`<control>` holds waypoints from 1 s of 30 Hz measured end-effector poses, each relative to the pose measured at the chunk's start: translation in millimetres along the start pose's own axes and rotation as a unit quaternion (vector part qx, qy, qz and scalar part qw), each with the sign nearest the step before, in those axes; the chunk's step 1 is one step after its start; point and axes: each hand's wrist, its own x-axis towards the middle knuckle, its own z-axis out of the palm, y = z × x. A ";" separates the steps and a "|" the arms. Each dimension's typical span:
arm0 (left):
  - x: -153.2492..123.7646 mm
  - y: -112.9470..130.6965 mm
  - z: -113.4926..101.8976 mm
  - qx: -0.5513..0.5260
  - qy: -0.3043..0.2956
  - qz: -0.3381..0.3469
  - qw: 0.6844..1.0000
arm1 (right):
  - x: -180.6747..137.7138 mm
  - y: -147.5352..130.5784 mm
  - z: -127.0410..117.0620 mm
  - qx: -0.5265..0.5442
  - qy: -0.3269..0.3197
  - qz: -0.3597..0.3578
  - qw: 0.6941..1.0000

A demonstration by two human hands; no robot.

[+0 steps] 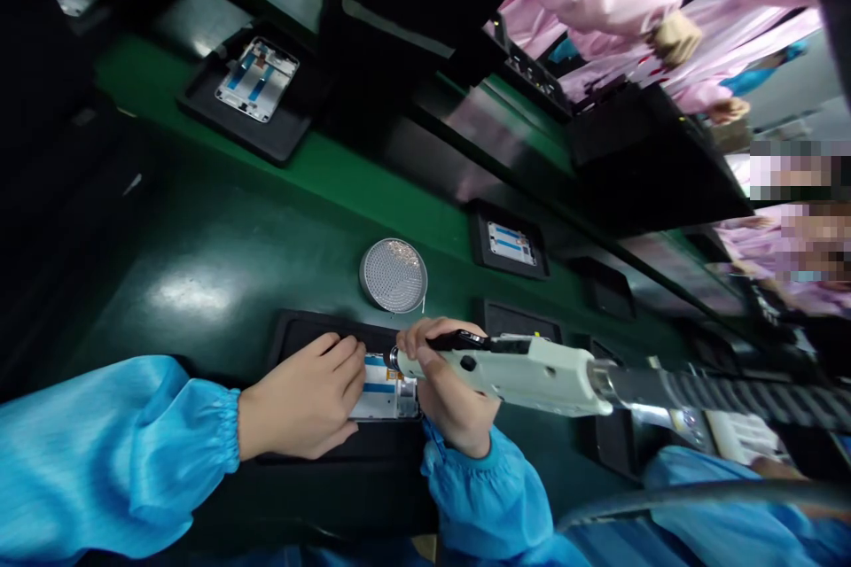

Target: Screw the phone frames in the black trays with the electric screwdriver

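Observation:
My left hand (309, 394) reaches over the left end of a phone mid-frame (382, 406), with the thumb at its near edge and the fingers at its far edge. Silver, with blue strips, the frame lies in a black tray (292, 328). My right hand (458, 399) is closed around the front of a pale electric screwdriver (525, 372), which is tilted almost flat. Its nose is over the frame; the bit's tip cannot be made out. Just beyond the tray sits a round perforated dish (394, 276) with small shiny pieces, apparently screws, at its far side.
More black trays holding phone frames stand at the upper left (259, 80) and right (511, 244). A thick spiral-wrapped cable (724, 394) runs right from the screwdriver. At right, a co-worker's blue sleeve (718, 496) is close by. People in pink work across the line.

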 end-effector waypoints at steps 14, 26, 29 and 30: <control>0.3 -1.9 1.9 0.018 0.008 -0.005 1.000 | -2.0 6.5 -1.0 0.032 -0.024 -0.024 0.999; 0.8 1.9 -1.6 0.019 0.012 0.002 1.000 | 6.7 -28.0 -7.8 0.053 -0.012 -0.045 0.998; 1.8 4.2 -3.2 0.023 0.005 0.010 1.000 | 16.2 -41.5 -16.3 0.053 0.015 -0.039 0.998; 2.2 5.0 -3.8 0.026 0.004 0.011 1.000 | 19.8 -43.7 -18.2 0.047 0.024 -0.027 0.998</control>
